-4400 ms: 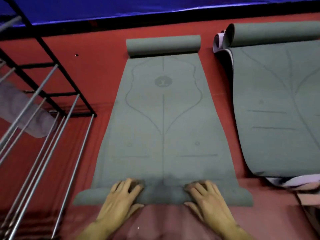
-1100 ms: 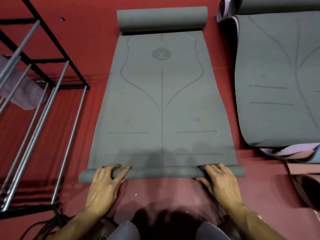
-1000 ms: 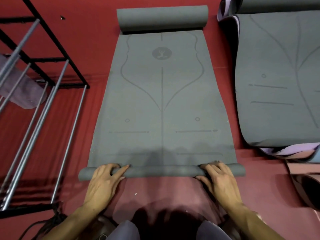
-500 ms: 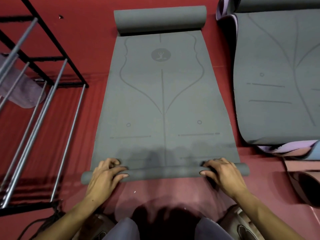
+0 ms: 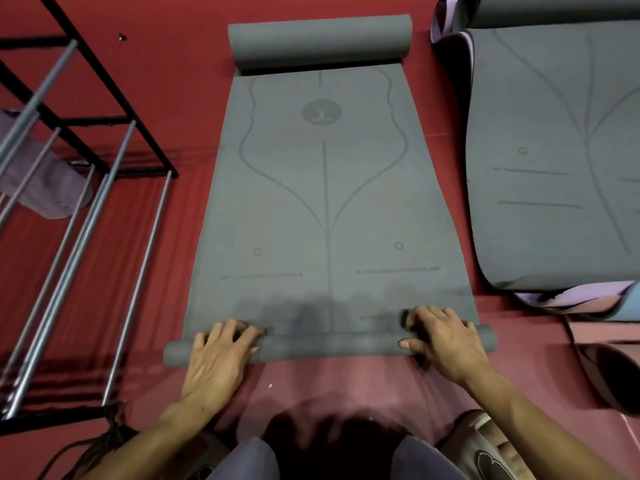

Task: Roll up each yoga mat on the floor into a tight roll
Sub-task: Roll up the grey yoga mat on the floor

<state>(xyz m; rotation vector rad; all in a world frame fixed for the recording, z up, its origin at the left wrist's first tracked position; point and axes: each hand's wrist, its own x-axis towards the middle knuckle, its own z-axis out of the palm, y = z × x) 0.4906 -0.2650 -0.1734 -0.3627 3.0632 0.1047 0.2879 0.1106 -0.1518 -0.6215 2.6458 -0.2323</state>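
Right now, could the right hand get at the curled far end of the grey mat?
Probably not without shifting forward. The right hand grips the near roll, and the far curl lies across the whole flat stretch of mat. Nothing blocks the way; it just looks too far.

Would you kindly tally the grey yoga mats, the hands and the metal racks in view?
Grey yoga mats: 2, the middle mat and the right-side mat
Hands: 2, left hand and right hand
Metal rack: 1
Total: 5
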